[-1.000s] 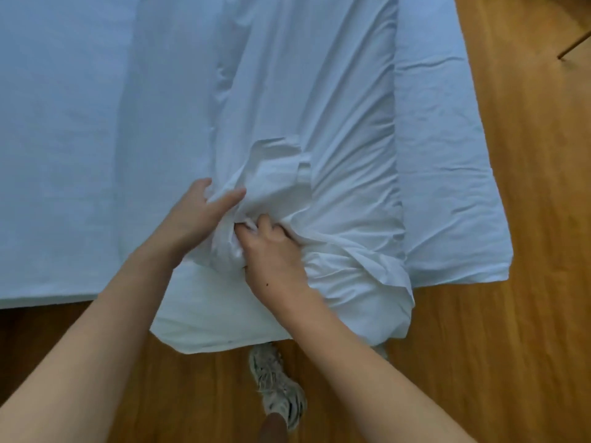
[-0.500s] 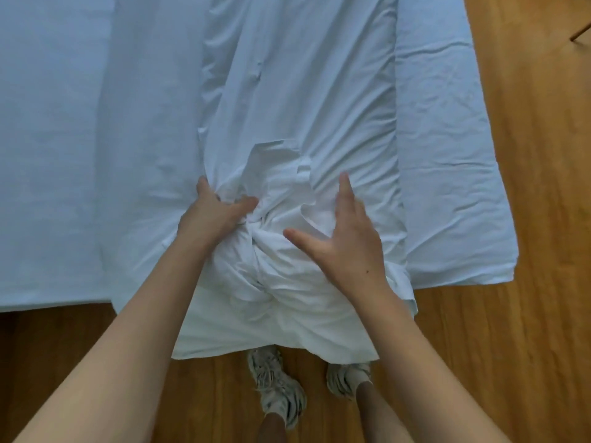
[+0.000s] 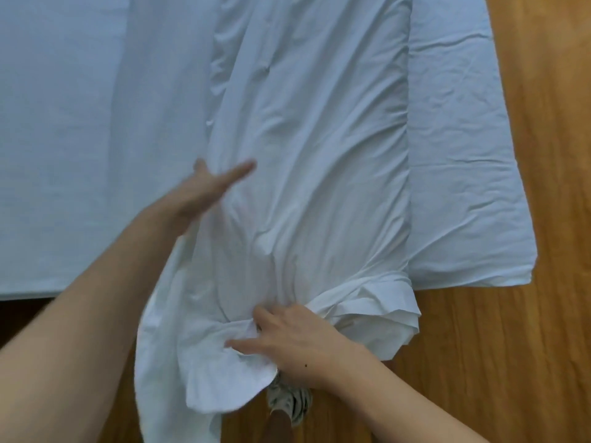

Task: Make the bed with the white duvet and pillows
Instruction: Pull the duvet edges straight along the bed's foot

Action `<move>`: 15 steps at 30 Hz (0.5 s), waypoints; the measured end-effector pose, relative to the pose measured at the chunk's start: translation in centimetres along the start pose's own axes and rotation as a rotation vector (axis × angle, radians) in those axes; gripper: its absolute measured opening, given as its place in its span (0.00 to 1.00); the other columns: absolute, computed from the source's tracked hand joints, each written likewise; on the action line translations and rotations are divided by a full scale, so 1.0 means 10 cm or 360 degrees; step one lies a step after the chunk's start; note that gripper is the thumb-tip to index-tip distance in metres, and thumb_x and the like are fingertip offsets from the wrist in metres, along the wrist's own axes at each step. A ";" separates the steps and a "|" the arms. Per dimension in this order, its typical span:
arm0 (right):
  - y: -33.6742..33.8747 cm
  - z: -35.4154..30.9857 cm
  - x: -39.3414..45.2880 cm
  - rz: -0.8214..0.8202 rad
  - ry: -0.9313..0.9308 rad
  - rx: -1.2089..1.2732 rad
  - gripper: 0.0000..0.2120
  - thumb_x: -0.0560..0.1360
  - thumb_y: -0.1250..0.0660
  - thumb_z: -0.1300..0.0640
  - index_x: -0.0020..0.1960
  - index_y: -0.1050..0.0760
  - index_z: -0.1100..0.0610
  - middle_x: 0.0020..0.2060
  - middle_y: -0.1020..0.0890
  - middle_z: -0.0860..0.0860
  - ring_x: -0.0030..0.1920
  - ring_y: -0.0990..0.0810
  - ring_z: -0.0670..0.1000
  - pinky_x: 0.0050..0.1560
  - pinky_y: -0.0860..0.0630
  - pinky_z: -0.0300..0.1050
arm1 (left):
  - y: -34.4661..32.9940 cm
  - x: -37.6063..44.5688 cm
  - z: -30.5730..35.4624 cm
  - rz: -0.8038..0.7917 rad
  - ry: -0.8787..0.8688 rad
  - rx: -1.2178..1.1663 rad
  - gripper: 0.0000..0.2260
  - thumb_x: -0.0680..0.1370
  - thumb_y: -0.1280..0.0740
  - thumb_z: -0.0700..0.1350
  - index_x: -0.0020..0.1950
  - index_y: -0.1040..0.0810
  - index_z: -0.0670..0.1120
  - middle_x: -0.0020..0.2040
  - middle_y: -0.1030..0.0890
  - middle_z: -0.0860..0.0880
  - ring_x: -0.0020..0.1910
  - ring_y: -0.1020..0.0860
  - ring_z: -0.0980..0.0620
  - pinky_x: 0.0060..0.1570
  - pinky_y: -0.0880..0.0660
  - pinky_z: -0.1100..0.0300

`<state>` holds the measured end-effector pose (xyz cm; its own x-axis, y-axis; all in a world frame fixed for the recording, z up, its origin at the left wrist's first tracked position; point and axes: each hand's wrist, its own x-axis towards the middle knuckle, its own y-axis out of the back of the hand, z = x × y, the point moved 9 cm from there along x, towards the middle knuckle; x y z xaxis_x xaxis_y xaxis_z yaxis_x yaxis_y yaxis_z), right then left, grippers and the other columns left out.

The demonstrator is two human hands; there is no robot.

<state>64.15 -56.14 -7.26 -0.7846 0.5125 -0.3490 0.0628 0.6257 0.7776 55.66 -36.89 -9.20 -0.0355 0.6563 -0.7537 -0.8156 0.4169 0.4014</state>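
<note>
Most of the view is filled by the bed [image 3: 57, 139], and wood floor [image 3: 527, 362] is seen beside it. The white duvet [image 3: 303, 155] is laid over the bed's near edge. Its left side is touched by the left hand [image 3: 204, 195], fingers straight. Its bunched end is pinched by the right hand [image 3: 294, 343]. A shoe [image 3: 289, 402] is partly hidden underneath.

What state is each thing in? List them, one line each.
Duvet: rumpled, folded lengthwise, near end bunched and hanging off the bed.
Sheet: spread flat on the bed.
Left hand: open, fingers straight, blurred, at the duvet's left edge.
Right hand: pinching the duvet's bunched end.
Shoe: on the floor, partly hidden by the duvet.
</note>
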 end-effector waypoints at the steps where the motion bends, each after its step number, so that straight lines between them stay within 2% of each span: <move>1: -0.02 -0.02 -0.01 -0.0041 0.0010 -0.0001 0.32 0.71 0.31 0.58 0.72 0.34 0.46 0.49 0.30 0.56 0.45 0.31 0.56 0.37 0.40 0.46 | -0.13 -0.01 -0.03 0.0041 -0.0019 0.0159 0.54 0.63 0.30 0.72 0.78 0.49 0.45 0.75 0.36 0.45 0.71 0.34 0.44 0.69 0.37 0.52; 3: 0.00 -0.07 -0.06 -0.0116 0.0018 0.0007 0.34 0.70 0.30 0.56 0.73 0.37 0.47 0.48 0.33 0.55 0.44 0.36 0.54 0.42 0.39 0.48 | -0.34 -0.03 -0.16 0.0124 -0.0036 0.0351 0.56 0.66 0.28 0.67 0.78 0.57 0.43 0.76 0.39 0.42 0.72 0.35 0.41 0.69 0.36 0.50; 4: 0.01 -0.08 -0.11 -0.0157 0.0031 0.0013 0.36 0.69 0.29 0.55 0.74 0.38 0.47 0.49 0.33 0.54 0.44 0.37 0.53 0.44 0.38 0.48 | -0.41 -0.07 -0.21 0.0178 -0.0026 0.0385 0.55 0.66 0.28 0.67 0.78 0.56 0.43 0.75 0.37 0.41 0.70 0.33 0.39 0.67 0.34 0.48; 6: 0.08 -0.04 -0.26 -0.0161 0.0019 0.0125 0.40 0.68 0.27 0.49 0.75 0.42 0.47 0.57 0.31 0.55 0.52 0.34 0.55 0.55 0.34 0.49 | -0.43 -0.10 -0.31 0.0318 0.0003 0.0432 0.51 0.65 0.29 0.69 0.76 0.48 0.42 0.70 0.31 0.41 0.66 0.29 0.38 0.60 0.31 0.49; 7: 0.14 0.04 -0.35 -0.0094 -0.0016 0.0183 0.42 0.67 0.26 0.45 0.76 0.42 0.47 0.63 0.32 0.55 0.59 0.33 0.55 0.63 0.36 0.50 | -0.41 -0.11 -0.35 0.0364 0.0027 0.0472 0.48 0.66 0.30 0.68 0.73 0.43 0.41 0.68 0.28 0.41 0.64 0.28 0.38 0.57 0.31 0.50; 9: 0.28 0.32 -0.57 0.0093 -0.0130 0.0079 0.46 0.64 0.26 0.39 0.76 0.43 0.47 0.69 0.34 0.54 0.70 0.38 0.55 0.74 0.48 0.53 | -0.36 -0.12 -0.43 0.0389 0.0065 0.0503 0.42 0.66 0.30 0.68 0.68 0.34 0.40 0.63 0.24 0.41 0.62 0.26 0.39 0.52 0.32 0.53; 11: 0.37 0.69 -0.86 0.0215 -0.0327 -0.0122 0.49 0.61 0.26 0.37 0.76 0.44 0.47 0.71 0.36 0.53 0.74 0.41 0.54 0.76 0.54 0.55 | -0.34 -0.12 -0.51 0.0342 0.0066 0.0360 0.39 0.63 0.29 0.68 0.63 0.26 0.43 0.59 0.20 0.43 0.57 0.23 0.41 0.52 0.27 0.54; 13: 0.40 0.99 -1.18 0.0292 -0.0519 -0.0178 0.50 0.59 0.26 0.36 0.75 0.42 0.48 0.68 0.33 0.51 0.71 0.36 0.53 0.75 0.49 0.55 | -0.34 -0.16 -0.55 0.0327 0.0027 0.0175 0.34 0.60 0.28 0.65 0.59 0.21 0.45 0.55 0.18 0.45 0.54 0.21 0.43 0.54 0.24 0.50; 15: 0.42 1.16 -1.44 0.0417 -0.0646 -0.0119 0.48 0.58 0.25 0.36 0.72 0.37 0.49 0.64 0.30 0.50 0.66 0.33 0.51 0.70 0.38 0.53 | -0.33 -0.19 -0.53 0.0360 -0.0006 0.0065 0.31 0.60 0.28 0.64 0.56 0.19 0.45 0.53 0.17 0.44 0.53 0.20 0.43 0.54 0.23 0.48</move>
<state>82.89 -54.12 -5.01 -0.4435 0.8443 -0.3006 0.1698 0.4085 0.8968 55.34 -42.86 -11.87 -0.2126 0.7380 -0.6404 -0.7630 0.2840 0.5806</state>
